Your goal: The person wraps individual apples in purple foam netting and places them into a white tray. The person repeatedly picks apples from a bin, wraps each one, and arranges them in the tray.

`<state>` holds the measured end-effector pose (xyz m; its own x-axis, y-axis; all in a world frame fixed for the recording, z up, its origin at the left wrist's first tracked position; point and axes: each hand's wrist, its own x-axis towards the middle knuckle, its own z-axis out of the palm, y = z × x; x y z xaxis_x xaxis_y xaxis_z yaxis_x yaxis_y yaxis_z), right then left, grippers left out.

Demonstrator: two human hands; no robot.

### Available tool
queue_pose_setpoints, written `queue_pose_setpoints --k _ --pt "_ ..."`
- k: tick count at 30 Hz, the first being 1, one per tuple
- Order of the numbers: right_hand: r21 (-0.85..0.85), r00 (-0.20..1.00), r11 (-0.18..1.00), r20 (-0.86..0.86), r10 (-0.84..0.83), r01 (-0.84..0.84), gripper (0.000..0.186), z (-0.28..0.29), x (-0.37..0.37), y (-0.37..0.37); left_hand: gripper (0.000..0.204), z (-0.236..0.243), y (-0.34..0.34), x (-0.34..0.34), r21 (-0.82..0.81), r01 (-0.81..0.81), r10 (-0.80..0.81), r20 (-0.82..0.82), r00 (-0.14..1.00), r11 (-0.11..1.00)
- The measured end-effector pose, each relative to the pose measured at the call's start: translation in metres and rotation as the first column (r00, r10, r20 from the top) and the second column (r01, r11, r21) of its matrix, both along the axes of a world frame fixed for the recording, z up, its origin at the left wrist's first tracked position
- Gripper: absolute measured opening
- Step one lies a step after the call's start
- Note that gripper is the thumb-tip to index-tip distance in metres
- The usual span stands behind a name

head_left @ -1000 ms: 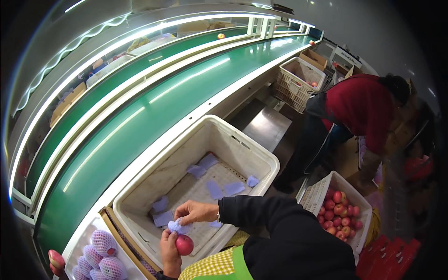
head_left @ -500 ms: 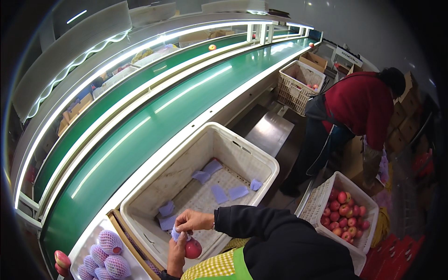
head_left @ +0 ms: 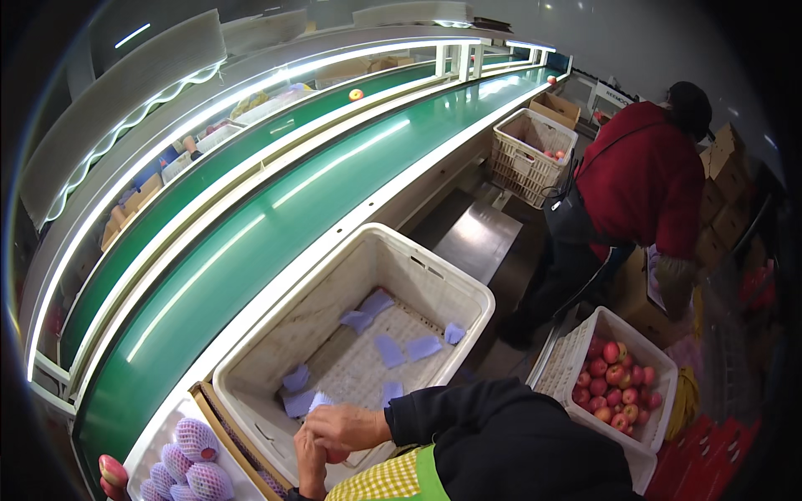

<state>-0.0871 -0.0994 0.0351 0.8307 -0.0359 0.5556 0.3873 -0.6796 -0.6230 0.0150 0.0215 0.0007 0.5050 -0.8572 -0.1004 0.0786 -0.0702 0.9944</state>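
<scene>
Just over the near edge of a white plastic crate (head_left: 480,311), my two hands meet around one red apple (head_left: 337,456). My left hand (head_left: 310,457) is closed around it from the left. Laid over the top is my right hand (head_left: 349,426), its fingers bent against a purple foam net sleeve (head_left: 321,401) that sticks up between the hands. Most of the apple is covered by my fingers. Several flat purple foam sleeves (head_left: 389,351) lie on the crate floor. Apples in foam nets (head_left: 197,439) fill a white tray at my left.
A green conveyor belt (head_left: 251,238) runs along the left, with an apple (head_left: 357,94) on the farther belt. Two bare apples (head_left: 112,476) sit at the lower left. A crate of red apples (head_left: 616,388) stands at my right, near a bending co-worker in red (head_left: 639,179).
My right hand has come down over the apple, hiding most of it and the sleeve. The apple on the far belt has shifted left. The co-worker has turned slightly.
</scene>
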Motion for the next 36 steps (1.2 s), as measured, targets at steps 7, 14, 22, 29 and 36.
queue_pose_setpoints --k 7,14,22,29,36 --pt "0.365 0.866 0.93 -0.475 0.156 0.033 0.046 -0.021 0.01 -0.013 0.027 -0.01 -0.006 0.0 0.056 -0.056 0.038 0.275 0.961 0.997" --pt "0.693 0.751 0.711 -0.405 0.522 -0.12 0.054 -0.039 0.029 -0.032 0.03 0.0 -0.005 -0.008 0.123 -0.117 0.051 0.442 0.896 0.986" --pt "0.91 0.794 0.279 -0.406 0.452 0.307 0.028 -0.007 0.035 -0.02 0.027 -0.007 -0.006 0.0 0.157 -0.125 0.066 0.336 0.94 0.98" --pt "0.98 0.861 0.184 -0.151 0.485 0.068 0.032 -0.034 0.044 -0.036 0.029 -0.001 -0.006 0.01 -0.006 -0.56 0.404 -0.685 0.606 0.829" --pt "0.93 0.767 0.353 -0.3 0.567 0.103 0.032 -0.014 0.038 -0.024 0.032 0.01 -0.003 0.005 -0.13 -0.58 0.518 -0.325 0.791 0.805"
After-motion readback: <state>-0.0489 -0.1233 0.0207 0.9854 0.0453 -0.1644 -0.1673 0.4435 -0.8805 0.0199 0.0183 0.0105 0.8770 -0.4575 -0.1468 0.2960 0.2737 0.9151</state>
